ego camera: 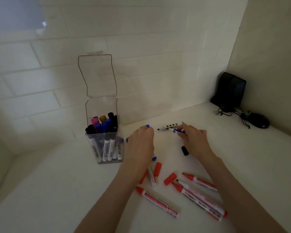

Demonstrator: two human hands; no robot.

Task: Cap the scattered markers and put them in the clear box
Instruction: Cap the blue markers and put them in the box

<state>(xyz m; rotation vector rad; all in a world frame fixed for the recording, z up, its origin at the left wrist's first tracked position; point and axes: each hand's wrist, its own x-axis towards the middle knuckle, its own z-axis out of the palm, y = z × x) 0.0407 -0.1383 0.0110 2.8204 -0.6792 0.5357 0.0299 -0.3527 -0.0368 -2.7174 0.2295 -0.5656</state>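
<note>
The clear box (106, 145) stands at the left with its lid (97, 76) hinged up, and several capped markers stand inside. My left hand (141, 143) pinches a blue cap (146, 126) at its fingertips. My right hand (194, 140) grips an uncapped blue marker (175, 131), tip toward the left hand. Just behind it lies a black-tipped marker (171, 126). A black cap (185, 150), a blue cap (154, 158) and two red caps (157, 169) (170, 179) lie loose. Uncapped red markers (158, 202) (199, 182) (202, 201) lie near my forearms.
A black speaker (230, 89) and a black mouse (260, 122) with tangled cables sit in the far right corner. A tiled wall runs behind the box, and a plain wall closes the right side. The white countertop (57, 190) carries everything.
</note>
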